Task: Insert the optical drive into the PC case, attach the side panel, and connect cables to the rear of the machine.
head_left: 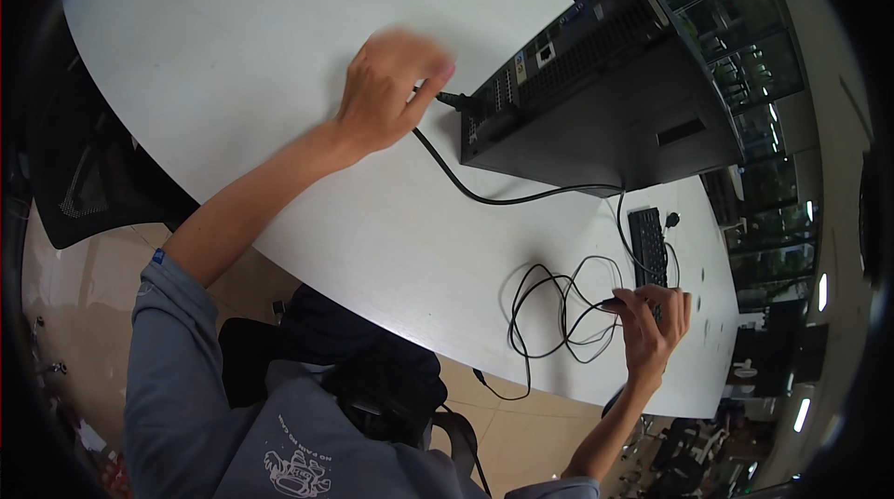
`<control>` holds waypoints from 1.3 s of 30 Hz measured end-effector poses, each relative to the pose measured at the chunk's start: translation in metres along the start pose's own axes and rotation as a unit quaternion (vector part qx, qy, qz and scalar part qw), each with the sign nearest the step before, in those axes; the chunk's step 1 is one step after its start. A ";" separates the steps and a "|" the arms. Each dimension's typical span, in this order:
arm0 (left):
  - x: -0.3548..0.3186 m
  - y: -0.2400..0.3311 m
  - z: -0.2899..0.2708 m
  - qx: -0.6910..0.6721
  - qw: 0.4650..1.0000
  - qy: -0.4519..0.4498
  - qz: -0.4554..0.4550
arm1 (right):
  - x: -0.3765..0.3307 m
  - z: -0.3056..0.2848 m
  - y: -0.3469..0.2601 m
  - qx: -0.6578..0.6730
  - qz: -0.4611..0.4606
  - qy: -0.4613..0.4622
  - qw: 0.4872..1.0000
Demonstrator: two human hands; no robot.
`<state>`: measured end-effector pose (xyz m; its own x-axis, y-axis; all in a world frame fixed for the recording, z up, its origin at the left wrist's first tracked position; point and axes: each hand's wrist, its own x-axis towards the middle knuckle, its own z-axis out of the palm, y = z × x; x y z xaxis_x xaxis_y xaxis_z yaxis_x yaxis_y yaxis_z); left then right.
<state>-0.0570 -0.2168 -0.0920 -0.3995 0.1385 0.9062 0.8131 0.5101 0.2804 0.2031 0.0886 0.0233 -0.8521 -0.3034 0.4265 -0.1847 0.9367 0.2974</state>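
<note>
On the left, a black mesh-backed chair [84,187] stands beside the white table [233,61]. The left hand [386,94] reaches from a grey sleeve over the table, left of the computer tower [596,122]. Its fingers are blurred by motion, with the thumb pointing right; whether they grip anything cannot be told. Just right of this hand, a black plug [454,101] sits at the near end of the tower's back panel, which faces left and carries ports and vents. A thick black cable [484,201] comes out from under the hand, curves nearer, then runs right to the tower's near edge.

Farther right, loose loops of thin black cable [563,322] lie on the near part of the table, and one cable end [479,375] hangs past the near edge. At the right of these loops, the right hand [652,327] pinches a black connector [612,304] between thumb and fingers, above the table. A black keyboard [646,238] lies just beyond it. Windows [745,43] line the far right.
</note>
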 end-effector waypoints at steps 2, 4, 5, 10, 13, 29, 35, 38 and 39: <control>0.004 0.006 -0.005 -0.015 1.000 0.011 0.012 | 0.034 0.002 -0.017 0.002 -0.086 0.127 0.988; 0.005 0.010 -0.010 -0.075 0.996 0.000 0.049 | 0.065 0.010 -0.032 0.023 -0.120 0.174 0.977; 0.001 0.009 -0.014 -0.069 0.996 0.000 0.049 | 0.085 0.020 -0.044 0.041 -0.137 0.197 0.970; 0.000 0.034 -0.006 -0.252 0.950 -0.095 0.159 | 0.148 0.056 -0.089 0.120 -0.173 0.214 0.954; -0.013 0.042 0.005 -0.326 0.941 -0.081 0.033 | 0.165 0.071 -0.099 0.191 -0.161 0.211 0.945; 0.064 0.034 0.006 -0.015 0.967 -0.229 -0.111 | 0.217 0.040 -0.019 0.141 0.047 0.341 0.928; 0.078 0.039 0.005 0.095 0.954 -0.276 -0.075 | 0.214 0.043 -0.029 0.182 0.069 0.350 0.916; 0.081 0.042 0.006 0.110 0.949 -0.283 -0.080 | 0.213 0.042 -0.026 0.169 0.064 0.356 0.917; 0.082 0.044 0.006 0.112 0.951 -0.277 -0.083 | 0.212 0.042 -0.025 0.171 0.060 0.355 0.917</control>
<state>-0.0568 -0.1778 -0.0078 -0.7262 0.4344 0.5328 0.6341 0.7228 0.2749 0.0067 0.0078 0.0707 -0.3646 -0.1176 0.9237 -0.3556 0.9344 -0.0214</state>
